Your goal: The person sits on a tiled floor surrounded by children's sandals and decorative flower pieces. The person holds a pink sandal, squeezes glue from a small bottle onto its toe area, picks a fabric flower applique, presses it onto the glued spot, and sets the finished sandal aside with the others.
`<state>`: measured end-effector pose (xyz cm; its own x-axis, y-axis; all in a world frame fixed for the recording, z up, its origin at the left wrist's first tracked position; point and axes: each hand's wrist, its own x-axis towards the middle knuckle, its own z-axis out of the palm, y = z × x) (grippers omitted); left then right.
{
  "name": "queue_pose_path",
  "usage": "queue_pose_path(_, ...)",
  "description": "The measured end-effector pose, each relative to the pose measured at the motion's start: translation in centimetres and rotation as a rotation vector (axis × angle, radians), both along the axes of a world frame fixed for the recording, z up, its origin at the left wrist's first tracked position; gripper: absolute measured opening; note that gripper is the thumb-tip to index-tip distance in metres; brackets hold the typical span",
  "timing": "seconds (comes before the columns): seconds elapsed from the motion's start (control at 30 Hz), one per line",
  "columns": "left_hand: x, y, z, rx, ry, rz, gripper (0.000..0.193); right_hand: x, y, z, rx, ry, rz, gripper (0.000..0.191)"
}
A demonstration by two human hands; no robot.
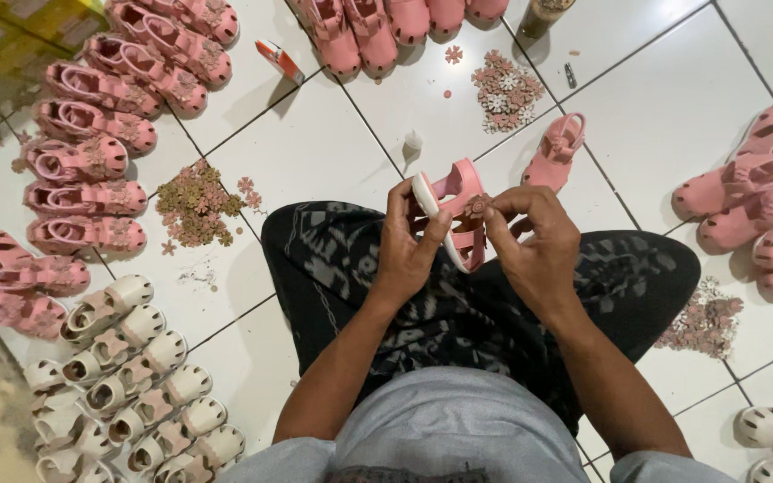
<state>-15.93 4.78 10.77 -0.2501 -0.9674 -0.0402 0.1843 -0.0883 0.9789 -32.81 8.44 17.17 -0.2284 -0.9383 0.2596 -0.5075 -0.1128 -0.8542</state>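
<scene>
The small pink moulded child's sandal with a white sole (452,213) is held up over the person's lap, above the dark patterned cloth (333,259) that covers the crossed legs. The left hand (407,240) is closed around the sandal's heel end, thumb and fingers pinching the sole edge, while the right hand (534,241) presses a small pink flower-shaped trim piece (476,207) against the front strap with its fingertips closed on it. The sandal looks light and rubbery — probably soft enough to flex at the straps, so the firmer sole rim seems the safest place to hold, and the tiny flower likely needs a careful pinch, being small and easy to drop. Open room is tight: on the white tiled floor (315,152) a lone pink sandal (555,152) lies just beyond the hands, a heap of brownish flower pieces (194,204) sits to the left, and a pile of pink and white flower pieces (505,91) lies farther ahead. Rows of finished pink sandals (91,161) line the left side, more pink sandals (762,197) crowd the right, and cream-white sandals (136,376) fill the lower left — bare tile remains mostly straight ahead of the knees.
</scene>
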Motion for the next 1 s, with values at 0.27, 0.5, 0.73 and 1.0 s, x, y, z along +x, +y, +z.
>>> queue_pose_path(0.27,0.7,-1.2,-1.6,0.548,0.676,-0.029,0.058,-1.5,1.2,-2.7,0.279,-0.486,0.110,0.026)
queue_pose_path(0.5,0.5,-1.9,-1.9,0.592,0.873,-0.033,0.068,0.3,3.2,-5.5,0.445,-0.734,0.230,0.041)
queue_pose_path(0.73,0.0,-2.3,-2.1,0.507,0.726,-0.010,0.064,1.5,3.7,-5.6,0.367,-0.678,0.281,0.048)
queue_pose_path(1.0,1.9,-2.1,-1.8,0.655,0.578,-0.177,0.076,1.4,2.8,-6.5,0.323,-0.559,0.288,0.045)
